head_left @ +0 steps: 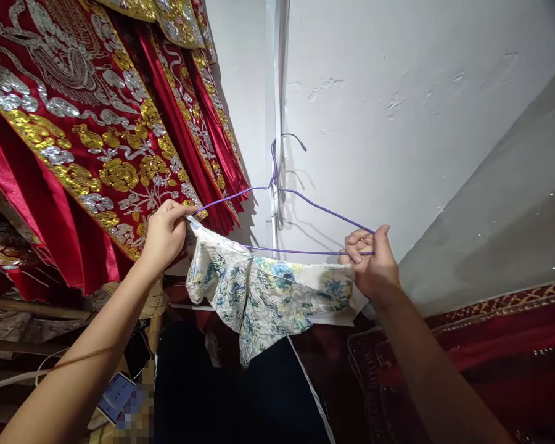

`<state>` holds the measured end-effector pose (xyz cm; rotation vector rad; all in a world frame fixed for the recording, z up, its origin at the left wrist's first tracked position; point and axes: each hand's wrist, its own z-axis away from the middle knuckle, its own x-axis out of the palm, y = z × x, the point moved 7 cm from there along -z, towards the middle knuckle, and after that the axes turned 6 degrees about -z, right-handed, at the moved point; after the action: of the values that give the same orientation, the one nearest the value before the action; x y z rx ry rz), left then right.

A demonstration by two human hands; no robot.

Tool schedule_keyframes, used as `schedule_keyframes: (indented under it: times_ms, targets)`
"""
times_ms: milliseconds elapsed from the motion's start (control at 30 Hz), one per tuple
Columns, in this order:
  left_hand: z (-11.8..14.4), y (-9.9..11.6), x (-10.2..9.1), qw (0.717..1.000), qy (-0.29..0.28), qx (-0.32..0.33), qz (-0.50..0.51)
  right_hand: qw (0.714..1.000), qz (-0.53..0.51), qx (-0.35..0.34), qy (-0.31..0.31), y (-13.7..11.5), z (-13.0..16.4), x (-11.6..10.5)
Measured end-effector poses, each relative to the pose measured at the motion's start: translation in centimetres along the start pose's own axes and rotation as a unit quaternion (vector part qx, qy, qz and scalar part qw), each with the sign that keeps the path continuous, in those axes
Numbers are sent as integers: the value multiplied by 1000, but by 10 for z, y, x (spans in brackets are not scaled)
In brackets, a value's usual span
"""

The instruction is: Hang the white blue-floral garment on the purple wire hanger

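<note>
A purple wire hanger (324, 208) is held up in front of the white wall, its dark-tipped hook at the top. My left hand (165, 233) pinches the hanger's left end together with a corner of a floral garment (277, 290). The garment is white with blue, green and yellow flowers, and it hangs below the hanger's lower bar. On the other side, my right hand (372, 256) is closed around the hanger's right end, with the thumb up. The garment's right edge touches that hand; whether the fingers also grip the cloth is hidden.
Red garments with gold and silver embroidery (120, 148) hang at the left. A white strip (277, 74) runs down the wall. Dark red beaded cloth (490, 364) lies at the lower right. A lit phone (116, 396) rests at the lower left, near wooden slats (9, 351).
</note>
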<state>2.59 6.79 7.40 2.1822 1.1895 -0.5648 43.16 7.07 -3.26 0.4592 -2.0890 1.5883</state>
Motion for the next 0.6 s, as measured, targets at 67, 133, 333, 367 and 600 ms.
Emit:
schedule_keyframes:
  times_ms: [67,133,333,367,600]
  targets:
    - [-13,6,7,1000,13,3,20,1000,-7,5,-5,3,2,7]
    - [-28,13,18,999,23,6,43,1000,-5,14,-13,7,5,11]
    - [-49,43,59,991,-48,10,121,1000,16,11,-4,1,5,4]
    - [-47,49,62,993,-57,18,106,1000,16,8,2,-2,4,1]
    - [-31,64,61,987,-112,111,18,985,147,-91,-17,-21,28,-9]
